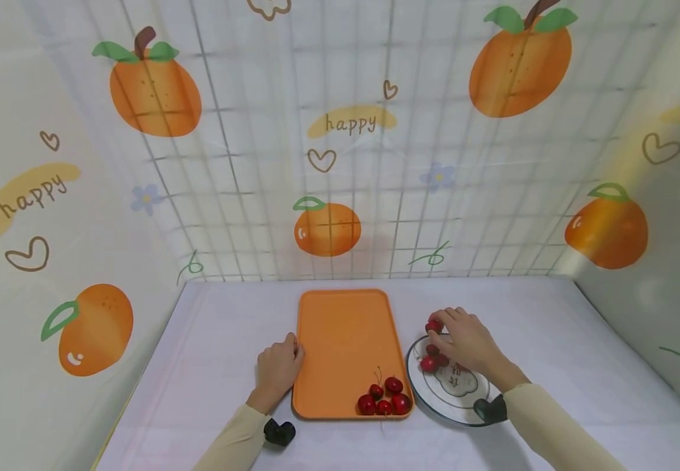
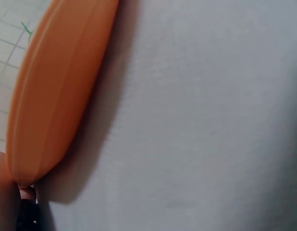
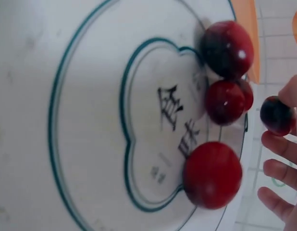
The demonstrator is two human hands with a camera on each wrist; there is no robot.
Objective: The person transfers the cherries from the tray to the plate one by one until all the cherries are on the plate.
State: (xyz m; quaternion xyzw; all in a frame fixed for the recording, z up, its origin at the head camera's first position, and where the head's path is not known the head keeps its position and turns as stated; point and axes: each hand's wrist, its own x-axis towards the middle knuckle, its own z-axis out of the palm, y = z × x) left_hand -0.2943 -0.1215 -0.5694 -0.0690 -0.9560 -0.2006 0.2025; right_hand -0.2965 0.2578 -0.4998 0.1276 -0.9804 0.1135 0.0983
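Note:
My right hand pinches a dark red cherry between thumb and fingers, above the far edge of a white plate with a dark rim. Several more cherries lie on that plate, partly covered by the hand in the head view. To the plate's left is an orange rectangular tray, with several cherries gathered in its near right corner. My left hand grips the tray's left edge; in the left wrist view the thumb is at the rim, and most of the hand is out of frame.
A white cloth covers the table. Behind stands a wire grid under a sheet printed with oranges, and similar sheets hang at both sides. Black heart-shaped pieces sit at both wrists.

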